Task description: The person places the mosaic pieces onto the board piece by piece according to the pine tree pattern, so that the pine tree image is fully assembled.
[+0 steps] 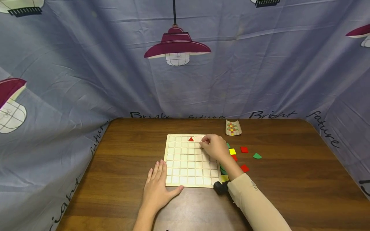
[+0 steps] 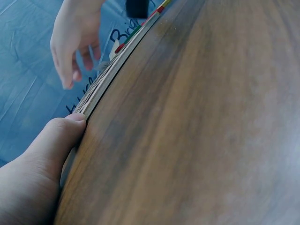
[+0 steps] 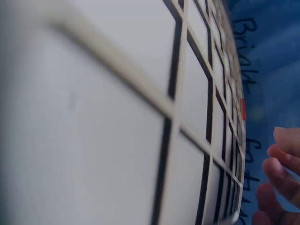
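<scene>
A cream grid board [image 1: 188,185] with rows of square cells lies on the wooden table. One red triangle [image 1: 191,139] sits in a cell of its top row. My left hand [image 1: 157,189] rests at the board's lower left corner, fingers straight along the left side. Its thumb [image 2: 63,136] touches the front edge in the left wrist view. Over the board's upper right part hovers my right hand [image 1: 215,147], its fingers loosely bent. No piece shows between the right fingers [image 3: 281,180] in the right wrist view.
Right of the board lie red squares [image 1: 244,149], yellow pieces [image 1: 232,151] and a green rounded piece [image 1: 257,156]; the right forearm partly covers others. A curled pattern card [image 1: 233,128] stands near the table's back edge. Patterned blue cloth [image 1: 231,80] hangs behind the table [image 1: 124,154].
</scene>
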`<control>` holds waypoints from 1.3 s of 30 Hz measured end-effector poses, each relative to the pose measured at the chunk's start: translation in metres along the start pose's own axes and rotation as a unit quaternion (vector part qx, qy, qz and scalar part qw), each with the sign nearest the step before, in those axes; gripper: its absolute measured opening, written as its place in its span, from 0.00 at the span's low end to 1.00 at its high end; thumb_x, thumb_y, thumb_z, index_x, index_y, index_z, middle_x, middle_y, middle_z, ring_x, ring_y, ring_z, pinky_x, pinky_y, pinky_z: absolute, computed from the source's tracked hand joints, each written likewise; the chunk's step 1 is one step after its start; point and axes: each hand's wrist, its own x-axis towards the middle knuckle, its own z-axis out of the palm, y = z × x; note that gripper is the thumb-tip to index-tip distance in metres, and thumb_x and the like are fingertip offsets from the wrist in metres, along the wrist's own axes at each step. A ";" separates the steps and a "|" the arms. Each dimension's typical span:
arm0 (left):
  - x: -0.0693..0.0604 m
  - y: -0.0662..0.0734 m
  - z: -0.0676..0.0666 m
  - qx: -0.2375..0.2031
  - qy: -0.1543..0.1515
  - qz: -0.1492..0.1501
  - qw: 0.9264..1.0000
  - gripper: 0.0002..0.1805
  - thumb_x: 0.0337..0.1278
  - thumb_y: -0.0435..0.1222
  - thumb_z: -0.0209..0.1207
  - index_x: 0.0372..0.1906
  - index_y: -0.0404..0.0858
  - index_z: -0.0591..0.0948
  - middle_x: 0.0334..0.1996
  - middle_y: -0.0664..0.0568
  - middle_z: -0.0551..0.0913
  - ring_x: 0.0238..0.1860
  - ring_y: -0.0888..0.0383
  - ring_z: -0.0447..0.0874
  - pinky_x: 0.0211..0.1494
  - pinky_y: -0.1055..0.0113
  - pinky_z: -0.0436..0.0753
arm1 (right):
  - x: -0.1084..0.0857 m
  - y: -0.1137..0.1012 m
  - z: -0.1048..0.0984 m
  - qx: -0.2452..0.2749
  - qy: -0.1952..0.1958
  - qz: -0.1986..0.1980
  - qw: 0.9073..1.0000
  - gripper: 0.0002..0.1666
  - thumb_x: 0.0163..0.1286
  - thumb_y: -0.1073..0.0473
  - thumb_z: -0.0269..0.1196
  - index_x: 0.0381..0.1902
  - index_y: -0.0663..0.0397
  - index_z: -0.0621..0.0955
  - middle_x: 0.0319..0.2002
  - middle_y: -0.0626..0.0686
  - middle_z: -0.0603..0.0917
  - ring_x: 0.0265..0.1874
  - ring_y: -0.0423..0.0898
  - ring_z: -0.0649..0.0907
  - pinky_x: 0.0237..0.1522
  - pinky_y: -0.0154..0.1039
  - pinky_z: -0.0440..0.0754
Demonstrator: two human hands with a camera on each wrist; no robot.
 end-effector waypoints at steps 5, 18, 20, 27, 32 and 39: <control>-0.002 -0.001 -0.001 0.007 -0.002 -0.001 1.000 0.64 0.47 0.76 0.54 0.77 0.34 0.56 0.78 0.42 0.56 0.80 0.47 0.51 0.81 0.47 0.52 | -0.029 0.011 -0.015 -0.015 -0.013 -0.005 1.000 0.14 0.68 0.51 0.66 0.47 0.52 0.85 0.35 0.49 0.84 0.20 0.43 0.73 0.22 0.36 0.69; 0.001 0.000 -0.002 -0.001 -0.003 -0.005 1.000 0.64 0.46 0.76 0.54 0.78 0.34 0.55 0.78 0.42 0.54 0.80 0.48 0.49 0.81 0.47 0.51 | -0.082 0.086 -0.084 -0.131 0.042 -0.022 0.990 0.20 0.66 0.55 0.68 0.54 0.54 0.83 0.43 0.55 0.84 0.34 0.49 0.81 0.30 0.44 0.77; 0.001 0.000 -0.002 -0.001 -0.003 -0.006 1.000 0.64 0.46 0.76 0.54 0.78 0.34 0.55 0.78 0.43 0.54 0.80 0.48 0.49 0.81 0.47 0.51 | -0.087 0.104 -0.093 -0.136 0.043 -0.018 0.990 0.22 0.67 0.55 0.67 0.57 0.56 0.81 0.46 0.59 0.84 0.37 0.54 0.82 0.32 0.49 0.79; 0.002 0.001 -0.002 0.003 -0.006 -0.005 1.000 0.64 0.46 0.76 0.54 0.78 0.35 0.55 0.79 0.44 0.54 0.80 0.49 0.49 0.82 0.48 0.50 | -0.097 0.148 -0.111 -0.134 0.014 -0.005 0.991 0.28 0.69 0.56 0.65 0.65 0.58 0.76 0.55 0.70 0.77 0.52 0.74 0.74 0.48 0.69 0.73; 0.001 0.002 -0.002 0.002 -0.006 -0.005 1.000 0.64 0.46 0.76 0.54 0.78 0.35 0.55 0.78 0.44 0.55 0.80 0.49 0.50 0.81 0.47 0.51 | -0.098 0.161 -0.107 -0.160 -0.006 0.000 0.987 0.32 0.70 0.52 0.63 0.69 0.56 0.73 0.55 0.69 0.76 0.49 0.72 0.74 0.44 0.67 0.75; 0.001 0.002 -0.002 -0.002 -0.003 -0.003 1.000 0.64 0.46 0.75 0.55 0.78 0.34 0.55 0.78 0.43 0.55 0.80 0.48 0.50 0.81 0.47 0.51 | -0.094 0.163 -0.099 -0.170 0.023 -0.017 0.985 0.28 0.73 0.52 0.61 0.68 0.51 0.75 0.51 0.64 0.77 0.43 0.63 0.76 0.34 0.57 0.76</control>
